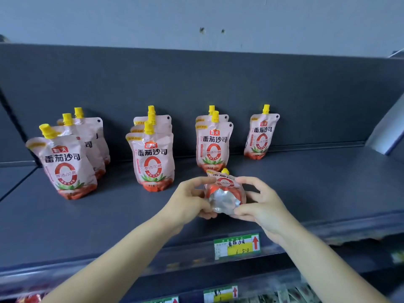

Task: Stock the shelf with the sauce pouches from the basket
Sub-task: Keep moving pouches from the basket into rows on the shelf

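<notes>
9 pouches (153, 158) upright on shelf (306, 182): rows of 3, 3, 2, 1. 10th pouch (225, 195) btwn left hand (188, 202) & right hand (262, 204), both w/ fingers curled round it.

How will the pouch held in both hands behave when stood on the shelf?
Probably floppy: the held pouch shows a crumpled silver base between left hand and right hand. Likely tippy if nudged: the leftmost front pouch on the shelf leans.

sauce pouches (153, 158): 10 (9 standing, 1 held) | hands (188, 202): 2 | price labels (237, 246): 3 clear
</notes>
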